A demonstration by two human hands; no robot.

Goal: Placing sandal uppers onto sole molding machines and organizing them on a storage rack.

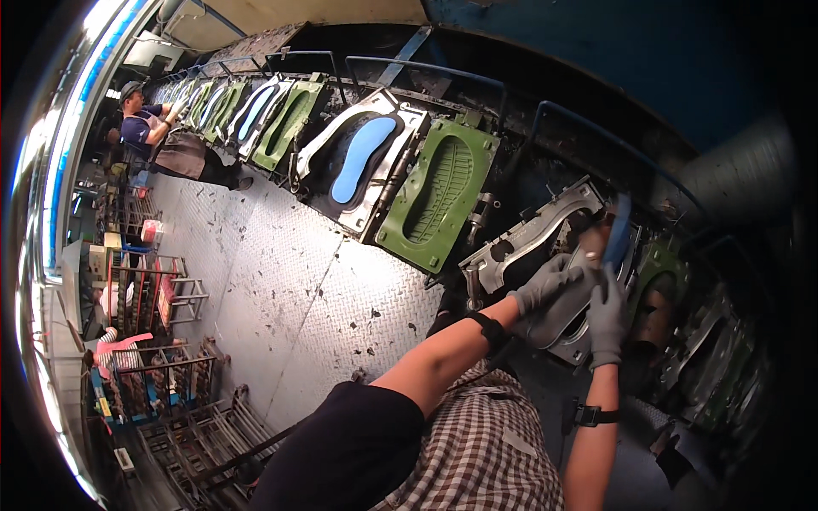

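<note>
Both hands wore grey gloves and worked at an open metal shoe-sole mould (pixel 545 234) on the line. The left hand (pixel 545 285) lay across the lower half of the mould, fingers curled around its edge or around something there; what it gripped could not be told, since the glove hid the contact. The right hand (pixel 607 319) reached up from below with its fingers closed on the lower end of a blue sole piece (pixel 618 232), which stood nearly upright at the mould's far side, touching or just beside the metal cavity. Whether the piece sat in the cavity or was clear of it could not be told.

To the left along the line, another open mould (pixel 362 162) held a blue sole lying flat in its dark bed, with a green mould plate (pixel 439 196) just beside it. Further off, a co-worker (pixel 145 128) stood at the same row of moulds, and racks (pixel 153 289) stood on the chequer-plate floor (pixel 281 281).

Several things could have gone wrong from there. The sole was pinched at one end only, so it might have bent or slipped from the glove. Both hands lay between hinged metal halves, and a lid dropping would have caught the fingers. Scraps on the floor might also have made footing unsure.
</note>
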